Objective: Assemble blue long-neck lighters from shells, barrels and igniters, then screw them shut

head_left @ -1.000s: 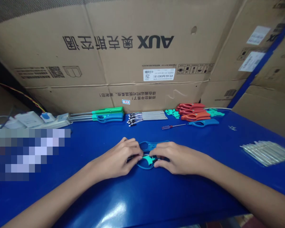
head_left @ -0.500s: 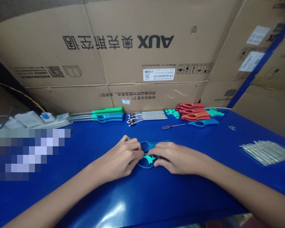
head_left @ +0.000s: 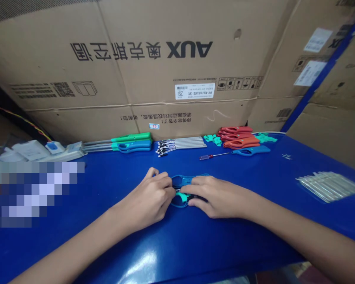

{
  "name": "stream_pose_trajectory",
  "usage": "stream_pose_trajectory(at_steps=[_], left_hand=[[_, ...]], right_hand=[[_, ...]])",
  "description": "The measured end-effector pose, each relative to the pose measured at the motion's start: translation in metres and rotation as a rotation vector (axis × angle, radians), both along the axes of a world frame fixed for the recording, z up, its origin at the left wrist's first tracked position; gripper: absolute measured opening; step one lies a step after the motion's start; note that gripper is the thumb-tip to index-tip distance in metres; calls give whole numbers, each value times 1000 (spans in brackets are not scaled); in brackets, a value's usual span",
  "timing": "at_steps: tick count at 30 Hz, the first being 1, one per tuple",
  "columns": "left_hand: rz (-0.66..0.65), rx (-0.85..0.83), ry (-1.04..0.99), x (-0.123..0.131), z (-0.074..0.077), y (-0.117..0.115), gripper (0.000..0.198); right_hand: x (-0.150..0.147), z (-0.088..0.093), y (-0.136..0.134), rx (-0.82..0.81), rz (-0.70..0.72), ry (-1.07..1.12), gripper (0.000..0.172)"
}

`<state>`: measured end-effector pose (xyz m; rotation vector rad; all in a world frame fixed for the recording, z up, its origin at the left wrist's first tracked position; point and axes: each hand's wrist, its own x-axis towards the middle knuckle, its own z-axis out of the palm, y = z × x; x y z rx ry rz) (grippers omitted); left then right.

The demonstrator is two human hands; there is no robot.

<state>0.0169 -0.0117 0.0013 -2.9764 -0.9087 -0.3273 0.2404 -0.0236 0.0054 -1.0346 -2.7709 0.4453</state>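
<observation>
At the middle of the table lies an open blue lighter casing, its near half [head_left: 175,203] between my hands and its far half [head_left: 181,181] just behind. A green trigger piece [head_left: 183,198] sits in the near half, with dark parts and thin wires partly hidden by fingers. My left hand [head_left: 154,196] is closed at the left end of the near half, fingertips pinched together there. From the right, my right hand [head_left: 217,196] grips the same half, thumb on the near side and fingers over the inner parts. The fingers cover much of the casing.
Finished-looking lighters [head_left: 134,142], metal tubes with wires [head_left: 189,142], green pieces [head_left: 213,139], a screwdriver [head_left: 207,157] and red casings [head_left: 236,136] line the back, before a cardboard wall [head_left: 154,79]. Bagged tubes [head_left: 328,187] lie right; a power strip [head_left: 73,151] lies left.
My right fingers have shifted left over the casing and now cover more of the green trigger piece and wires. The left hand stays pinched at its end. The view has shifted slightly.
</observation>
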Motion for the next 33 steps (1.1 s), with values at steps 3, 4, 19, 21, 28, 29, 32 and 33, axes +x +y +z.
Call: stream_pose_trajectory(at_steps=[3,4,19,21,28,29,32,33], left_hand=[[6,-13,-23,-2,1,2,28],[12,-27,-24,-4,3,3,26],[165,-160,163,-14,23,5,22],[174,-156,160,-16,24,5,21],[212,-189,179,-20,23,7,13],[212,-201,181,-20,22,8,13],[205,-223,187,-23,19,10,14],[196,-230,188,-24,18,11,15]], right_hand=[[0,1,-1,5,-22,4,31],[0,1,-1,3,-23,2,30],[3,1,4,86,-57,119,24],[3,-1,6,107,-59,109,26],[8,-4,10,67,-23,74,23],[8,-3,10,59,-23,71,23],[9,-3,12,32,-25,71,22],[9,-4,12,20,-26,72,22]])
